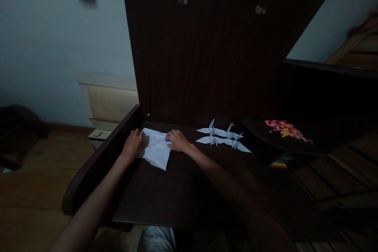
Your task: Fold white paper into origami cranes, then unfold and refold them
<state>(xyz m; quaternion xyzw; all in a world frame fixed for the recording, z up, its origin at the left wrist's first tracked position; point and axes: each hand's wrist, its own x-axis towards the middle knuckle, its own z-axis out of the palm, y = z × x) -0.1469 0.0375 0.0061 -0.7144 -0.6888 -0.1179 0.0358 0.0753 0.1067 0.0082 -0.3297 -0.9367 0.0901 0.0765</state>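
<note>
A white sheet of paper (pixel 156 152) with crease lines lies on the dark desk, its lower edge uneven. At its left edge is my left hand (pixel 134 144), the fingers curled onto the paper. My right hand (pixel 178 141) grips the upper right edge, fingers bent and thumb side toward the sheet. Part of each hand's fingertips is hard to make out in the dim light. To the right of my right hand, several white folded paper cranes (pixel 213 140) stand close together in two rows, wings spread.
The dark wooden desk (pixel 153 201) has a raised side panel (pixel 97 165) at left and a tall back panel (pixel 206 55). On a dark curved surface (pixel 256 136) at right lies a pile of small pink, red and yellow pieces (pixel 285 129). Wooden floor (pixel 35 189) shows at left.
</note>
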